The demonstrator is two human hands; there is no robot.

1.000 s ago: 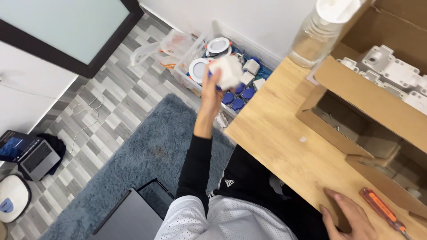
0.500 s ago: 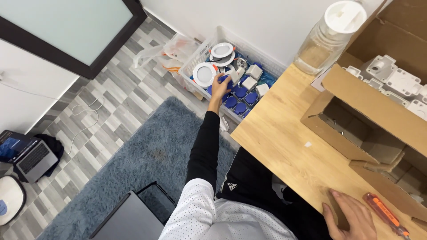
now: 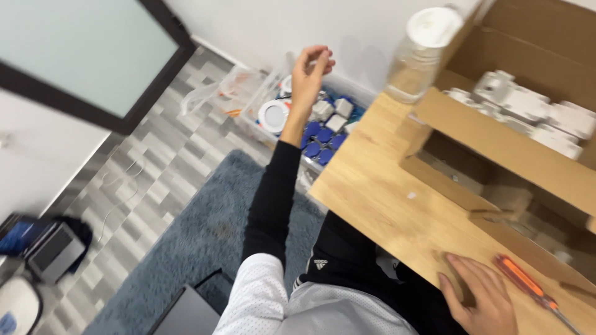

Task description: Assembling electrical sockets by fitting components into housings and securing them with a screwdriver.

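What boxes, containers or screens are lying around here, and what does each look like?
Cardboard box: brown, open, on the wooden table, white parts inside.
Plastic bin: clear, on the floor by the wall, blue and white pieces inside.
Plastic jar: clear, white lid, at the table's far edge.
Laptop: grey, on the floor at left.

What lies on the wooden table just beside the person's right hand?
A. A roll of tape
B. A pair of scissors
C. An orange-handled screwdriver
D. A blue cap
C. An orange-handled screwdriver lies on the wooden table just right of the right hand, which rests flat on the tabletop.
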